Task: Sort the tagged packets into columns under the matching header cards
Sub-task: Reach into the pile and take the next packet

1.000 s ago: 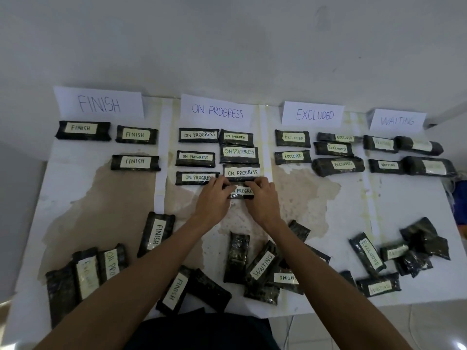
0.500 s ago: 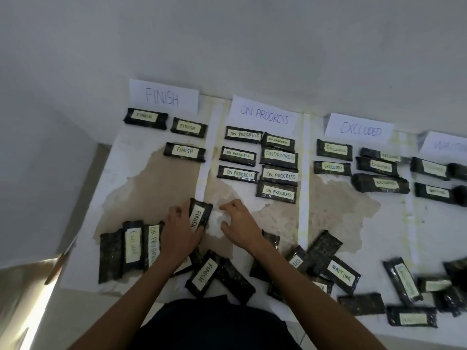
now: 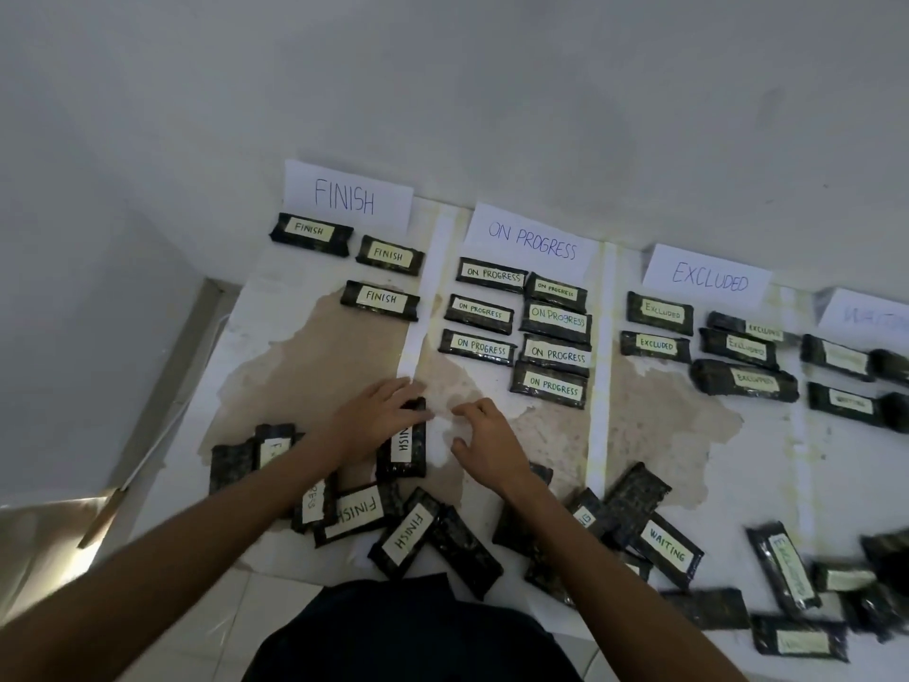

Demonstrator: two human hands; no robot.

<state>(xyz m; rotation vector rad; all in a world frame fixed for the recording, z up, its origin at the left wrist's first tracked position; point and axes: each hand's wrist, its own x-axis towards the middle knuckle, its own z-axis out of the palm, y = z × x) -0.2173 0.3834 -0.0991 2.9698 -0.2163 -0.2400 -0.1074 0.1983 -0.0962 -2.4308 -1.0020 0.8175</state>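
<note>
Head view shows the left hand [image 3: 376,418] lying over the top end of a dark, glossy FINISH packet [image 3: 402,447], its white tag running lengthwise; whether that grip is pinching it I cannot tell. It lies on the tabletop [image 3: 654,435] at about 6 o'clock from the FINISH header card [image 3: 347,198], just beside the white strip dividing the columns. At 3 o'clock of the packet the right hand [image 3: 484,438] hovers, fingers loosely spread, holding nothing.
</note>
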